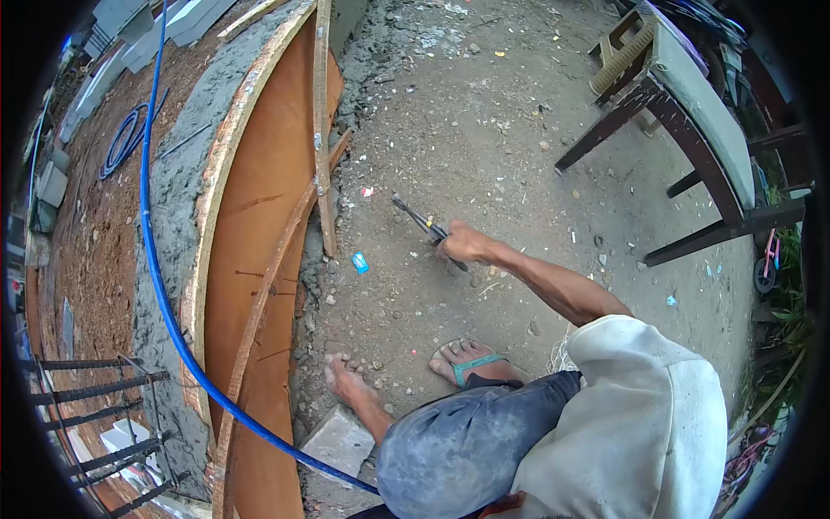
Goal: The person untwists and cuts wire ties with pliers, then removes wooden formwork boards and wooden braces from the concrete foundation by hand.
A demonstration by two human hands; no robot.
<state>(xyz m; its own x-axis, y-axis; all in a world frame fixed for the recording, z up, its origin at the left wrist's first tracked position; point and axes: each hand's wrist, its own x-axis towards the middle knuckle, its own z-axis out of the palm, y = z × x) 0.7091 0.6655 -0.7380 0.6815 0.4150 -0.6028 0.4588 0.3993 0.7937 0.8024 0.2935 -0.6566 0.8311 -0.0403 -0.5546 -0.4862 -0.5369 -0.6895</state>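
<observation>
My right hand [464, 243] is closed around the dark handles of a pair of pliers [430, 227], held above the dirt ground in the middle of the view. The tool's narrow jaws point up and to the left. A small blue packet [360, 263] lies on the ground to the left of the hand. Nothing of my left hand shows.
A curved wooden form [259, 203] borders wet concrete [177, 195] at left, with a blue hose [156, 272] across it. Steel bars [95, 389] stick out at lower left. A block [339, 443] sits by my feet. A chair [705, 108] stands at upper right.
</observation>
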